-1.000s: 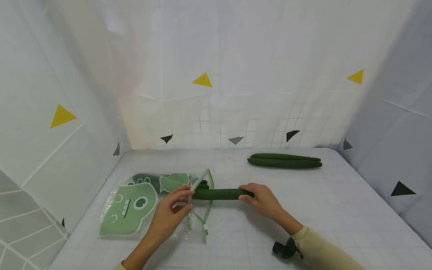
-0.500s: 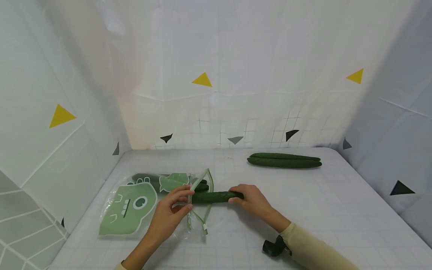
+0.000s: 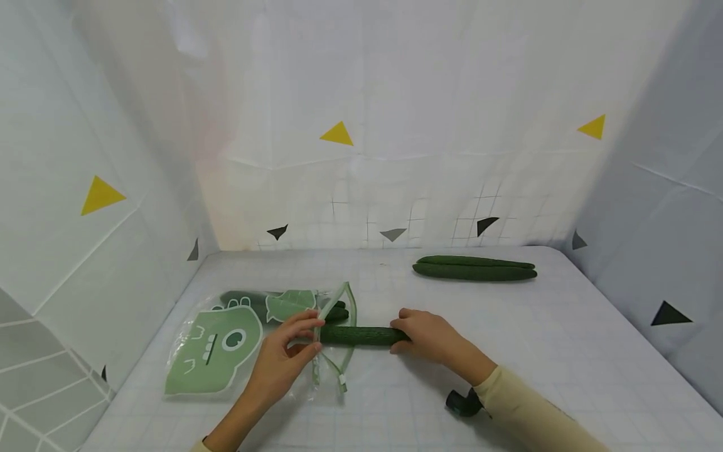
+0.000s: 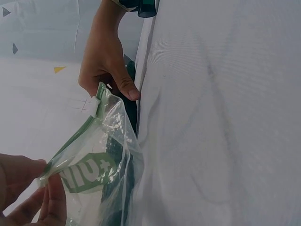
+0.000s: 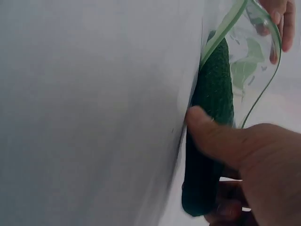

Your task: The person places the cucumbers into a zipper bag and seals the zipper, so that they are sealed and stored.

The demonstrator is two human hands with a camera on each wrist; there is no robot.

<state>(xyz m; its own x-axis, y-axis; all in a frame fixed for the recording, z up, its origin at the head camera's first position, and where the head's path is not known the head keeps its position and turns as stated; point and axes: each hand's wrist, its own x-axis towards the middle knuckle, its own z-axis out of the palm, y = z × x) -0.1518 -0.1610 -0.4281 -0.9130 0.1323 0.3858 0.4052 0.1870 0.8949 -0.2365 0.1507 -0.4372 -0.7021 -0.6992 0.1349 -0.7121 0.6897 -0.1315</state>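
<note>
A dark green cucumber (image 3: pixel 361 336) lies partly inside the mouth of a clear zip bag (image 3: pixel 257 370) printed with a green monster figure. My right hand (image 3: pixel 432 339) holds the cucumber by its outer end, thumb on the near side; in the right wrist view the cucumber (image 5: pixel 214 89) points into the bag's green-edged opening. My left hand (image 3: pixel 285 358) pinches the upper edge of the bag's mouth between thumb and fingers, lifting it. In the left wrist view the bag (image 4: pixel 89 169) hangs from those fingertips. Other cucumber ends (image 3: pixel 337 314) show inside the bag, behind the held one.
Two more cucumbers (image 3: pixel 474 270) lie side by side at the back right of the white table (image 3: pixel 565 351). A white slider (image 3: pixel 342 379) sits on the bag's green zip. White sheeting with yellow and dark triangles stands around the table.
The right hand has slid the cucumber leftward, further into the bag, and the cucumber now lies slightly nearer me. Since half a second ago that hand has shifted slightly right. The left hand stays put.
</note>
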